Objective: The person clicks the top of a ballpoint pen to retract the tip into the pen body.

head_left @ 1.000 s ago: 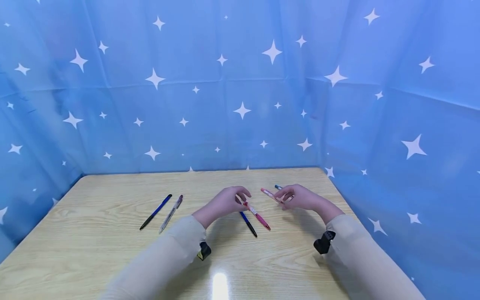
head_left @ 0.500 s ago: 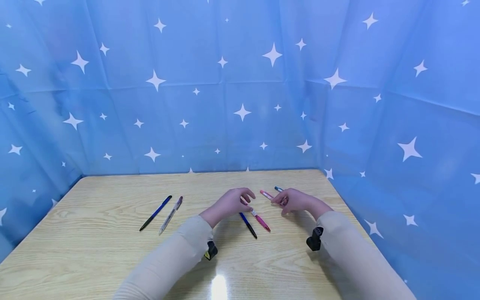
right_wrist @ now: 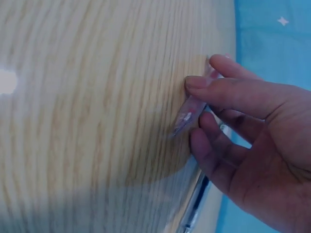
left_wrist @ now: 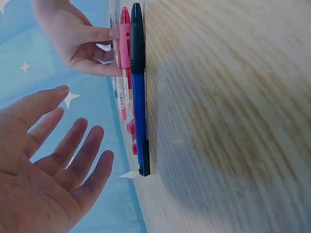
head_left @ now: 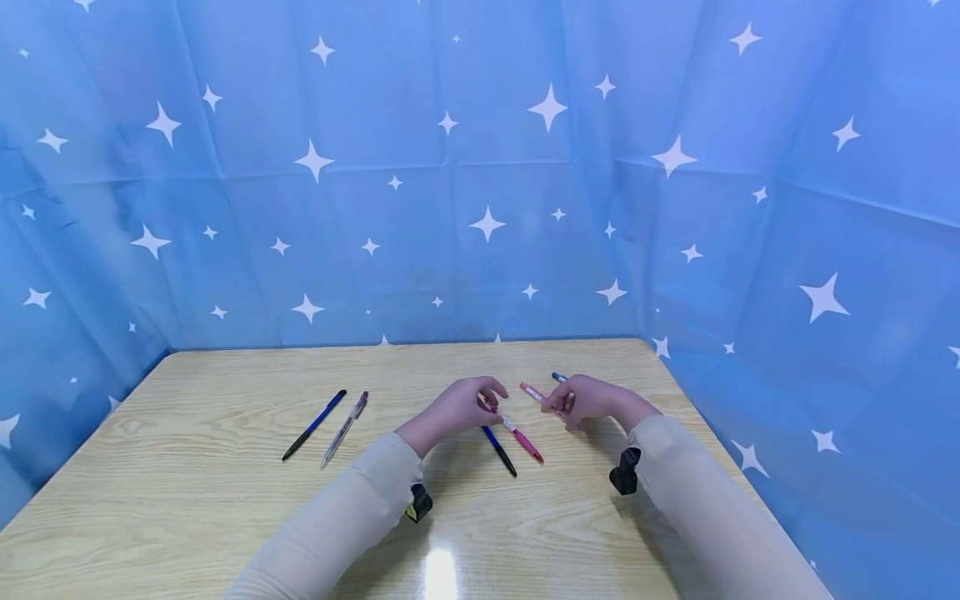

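Note:
My left hand (head_left: 459,410) hovers with loosely bent fingers above a hot-pink pen (head_left: 523,440) and a blue pen with a black grip (head_left: 499,452). In the left wrist view its fingers are spread apart and hold nothing; the blue pen (left_wrist: 139,104) lies nearest that camera. My right hand (head_left: 592,402) pinches a light pink pen with a clear barrel (head_left: 531,391) between thumb and fingers, low over the table. Its clear end (right_wrist: 184,118) pokes out beneath the thumb in the right wrist view. Behind this hand lies a teal-ended pen (head_left: 558,377), mostly hidden.
To the left on the wooden table (head_left: 187,500), a blue and black pen (head_left: 315,425) and a clear pen with a purple end (head_left: 345,429) lie side by side. A blue star-patterned curtain (head_left: 412,250) rises along the back and sides.
My right hand has shifted slightly left and down onto the light pink pen, its fingers closing round it. My left hand has moved a little to the right over the hot-pink pen.

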Available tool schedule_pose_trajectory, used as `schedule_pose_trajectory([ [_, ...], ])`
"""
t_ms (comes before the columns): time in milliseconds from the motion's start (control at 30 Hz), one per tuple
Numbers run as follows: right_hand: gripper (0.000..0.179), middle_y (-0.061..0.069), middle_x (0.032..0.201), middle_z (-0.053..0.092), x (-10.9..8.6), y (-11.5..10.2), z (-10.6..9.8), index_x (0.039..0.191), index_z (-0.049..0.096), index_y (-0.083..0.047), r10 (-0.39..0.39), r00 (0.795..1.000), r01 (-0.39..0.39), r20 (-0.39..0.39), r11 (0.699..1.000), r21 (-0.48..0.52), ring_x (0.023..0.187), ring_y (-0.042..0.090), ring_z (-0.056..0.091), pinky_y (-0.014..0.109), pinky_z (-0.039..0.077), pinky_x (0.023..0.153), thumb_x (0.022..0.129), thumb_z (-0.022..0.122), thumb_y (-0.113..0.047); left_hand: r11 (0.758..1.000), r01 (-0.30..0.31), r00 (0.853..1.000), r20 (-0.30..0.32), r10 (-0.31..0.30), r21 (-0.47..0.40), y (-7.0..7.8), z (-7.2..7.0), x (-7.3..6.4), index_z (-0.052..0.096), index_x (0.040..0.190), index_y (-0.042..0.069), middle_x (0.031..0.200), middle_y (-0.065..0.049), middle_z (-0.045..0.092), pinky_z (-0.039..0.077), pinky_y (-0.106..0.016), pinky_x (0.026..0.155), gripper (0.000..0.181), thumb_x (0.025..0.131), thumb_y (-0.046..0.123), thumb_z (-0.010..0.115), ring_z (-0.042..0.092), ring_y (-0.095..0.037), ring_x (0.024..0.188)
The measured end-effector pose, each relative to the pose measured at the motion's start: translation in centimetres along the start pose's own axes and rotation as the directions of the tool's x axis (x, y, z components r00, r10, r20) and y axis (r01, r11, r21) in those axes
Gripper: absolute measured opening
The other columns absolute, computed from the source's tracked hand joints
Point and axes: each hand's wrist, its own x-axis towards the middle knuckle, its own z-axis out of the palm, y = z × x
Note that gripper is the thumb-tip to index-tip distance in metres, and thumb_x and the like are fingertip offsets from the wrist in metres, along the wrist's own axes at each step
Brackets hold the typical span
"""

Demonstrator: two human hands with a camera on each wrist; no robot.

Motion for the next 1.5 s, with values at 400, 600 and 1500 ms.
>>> schedule_pose_trajectory([
  [400, 0.050, 0.005, 0.086, 0.063, 0.1, -1.1, 0.4, 0.114, 0.072, -0.011, 0.073, 0.996, -0.074, 0.050, 0.997, 0.020, 0.062, 0.015, 0.055, 0.033, 0.052, 0.056, 0.075, 0.069, 0.020, 1.000, -0.006, 1.000, -0.030, 0.005, -0.027, 0.0, -0.3, -0.9, 0.066, 0.117, 0.008, 0.099, -0.007, 0.066, 0.053, -0.030, 0.075, 0.032, 0.087, 0.011, 0.075, 0.063, -0.014, 0.085],
  [600, 0.053, 0.007, 0.090, 0.063, -0.4, -2.1, 0.7, 0.115, 0.071, -0.012, 0.086, 0.993, -0.089, 0.078, 0.995, 0.045, 0.061, 0.016, 0.056, 0.034, 0.053, 0.055, 0.075, 0.065, 0.022, 0.997, -0.047, 0.998, -0.044, 0.044, -0.060, 0.1, -0.9, -1.7, 0.066, 0.114, 0.010, 0.101, -0.013, 0.067, 0.054, -0.029, 0.073, 0.030, 0.086, 0.010, 0.076, 0.064, -0.015, 0.083],
  [1500, 0.034, 0.017, 0.107, 0.059, -4.2, -9.6, 0.9, 0.112, 0.058, -0.007, -0.286, 0.957, 0.283, -0.047, 0.886, 0.367, 0.093, 0.033, 0.063, 0.043, 0.057, 0.072, 0.086, 0.062, 0.014, 0.971, -0.084, 0.974, -0.224, 0.034, -0.222, 2.4, -5.5, -4.6, 0.050, 0.139, 0.016, 0.107, -0.005, 0.064, 0.054, -0.037, 0.081, 0.058, 0.088, 0.010, 0.074, 0.063, -0.020, 0.098],
])
